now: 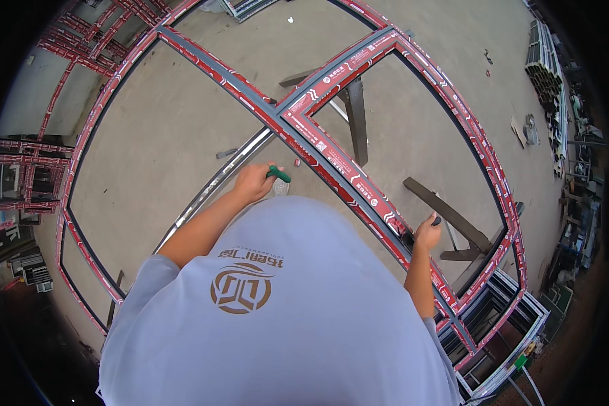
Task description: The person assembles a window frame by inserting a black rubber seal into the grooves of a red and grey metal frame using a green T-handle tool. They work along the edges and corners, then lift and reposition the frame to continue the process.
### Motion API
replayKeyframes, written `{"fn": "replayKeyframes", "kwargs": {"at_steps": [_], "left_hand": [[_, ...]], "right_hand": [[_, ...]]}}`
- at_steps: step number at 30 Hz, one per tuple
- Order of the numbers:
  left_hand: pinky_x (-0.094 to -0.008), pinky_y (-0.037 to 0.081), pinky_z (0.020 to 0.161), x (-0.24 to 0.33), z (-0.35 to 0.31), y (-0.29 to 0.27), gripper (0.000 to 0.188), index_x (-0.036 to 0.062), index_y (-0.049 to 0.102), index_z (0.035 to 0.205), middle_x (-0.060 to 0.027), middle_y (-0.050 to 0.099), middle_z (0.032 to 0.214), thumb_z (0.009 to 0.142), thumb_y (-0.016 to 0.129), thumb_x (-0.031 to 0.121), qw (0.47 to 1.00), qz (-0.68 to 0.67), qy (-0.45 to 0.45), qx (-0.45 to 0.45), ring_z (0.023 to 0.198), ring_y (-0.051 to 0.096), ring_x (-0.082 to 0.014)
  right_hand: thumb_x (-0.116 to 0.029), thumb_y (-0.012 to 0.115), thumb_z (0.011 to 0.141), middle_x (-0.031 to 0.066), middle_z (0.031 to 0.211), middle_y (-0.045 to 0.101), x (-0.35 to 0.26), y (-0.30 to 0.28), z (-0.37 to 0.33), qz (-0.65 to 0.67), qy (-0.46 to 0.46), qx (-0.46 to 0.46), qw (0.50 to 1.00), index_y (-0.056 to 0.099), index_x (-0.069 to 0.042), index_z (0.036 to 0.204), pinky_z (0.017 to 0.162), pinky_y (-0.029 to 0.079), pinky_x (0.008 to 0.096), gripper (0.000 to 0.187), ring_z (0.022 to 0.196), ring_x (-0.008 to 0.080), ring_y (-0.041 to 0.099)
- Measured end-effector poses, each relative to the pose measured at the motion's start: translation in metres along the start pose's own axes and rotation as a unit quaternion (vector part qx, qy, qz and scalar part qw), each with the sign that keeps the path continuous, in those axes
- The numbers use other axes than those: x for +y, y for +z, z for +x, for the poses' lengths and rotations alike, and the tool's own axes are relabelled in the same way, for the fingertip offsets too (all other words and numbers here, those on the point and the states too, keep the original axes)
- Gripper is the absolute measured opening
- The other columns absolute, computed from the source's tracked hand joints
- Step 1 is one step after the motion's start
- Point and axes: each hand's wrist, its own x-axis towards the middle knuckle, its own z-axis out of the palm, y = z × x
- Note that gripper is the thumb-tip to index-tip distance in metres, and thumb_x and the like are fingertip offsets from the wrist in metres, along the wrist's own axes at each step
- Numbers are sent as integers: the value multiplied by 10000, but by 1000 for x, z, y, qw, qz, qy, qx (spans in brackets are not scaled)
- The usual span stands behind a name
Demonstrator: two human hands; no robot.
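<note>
A large window frame of dark grey bars, mostly covered in red printed film, spreads out in front of me. My left hand is closed around a green handle, left of the long diagonal bar; the rest of that tool cannot be made out. Over at the right, my right hand grips a black-handled tool beside the same bar. A dark part of it seems to rest at the bar's edge, partly hidden by the fingers.
Brown support legs stand under the frame. Stacked dark frames lie at the lower right. Red-wrapped profiles fill the far left, and bundled profiles lie along the right. A silvery bar passes behind my left forearm.
</note>
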Motion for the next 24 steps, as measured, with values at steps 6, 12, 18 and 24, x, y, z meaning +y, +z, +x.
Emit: {"fn": "replayKeyframes", "kwargs": {"at_steps": [6, 12, 18, 24], "left_hand": [[-553, 489, 629, -3, -35, 23, 255, 122, 711, 915, -213, 660, 719, 1032, 639, 337, 998, 7, -53, 27, 713, 651, -464], [-549, 501, 640, -5, -57, 37, 308, 105, 702, 904, -210, 667, 726, 1043, 618, 366, 997, 14, -63, 40, 737, 665, -462], [-536, 496, 641, -4, -74, 38, 322, 97, 699, 891, -204, 667, 724, 1038, 629, 374, 996, 26, -62, 66, 720, 660, -455], [-485, 476, 597, 2, -101, 43, 284, 92, 701, 899, -193, 655, 703, 1029, 658, 341, 987, -16, -150, 62, 662, 654, -413]], "right_hand": [[-563, 594, 1023, 270, 755, 720, -10, 1, -35, -92, -262, -19, 961, 591, -56, 925, 681, 569, 593, 516, 746, 505, 717], [-478, 752, 949, 224, 697, 689, 3, -16, -43, -30, -497, -101, 861, 588, -69, 858, 611, 550, 543, 450, 662, 457, 690], [-463, 777, 929, 188, 663, 669, 1, -26, -51, -22, -559, -145, 816, 586, -59, 841, 576, 544, 500, 456, 614, 411, 676], [-523, 715, 956, 216, 753, 712, -6, -33, -58, -19, -489, -150, 859, 635, -46, 894, 624, 554, 532, 488, 677, 441, 696]]}}
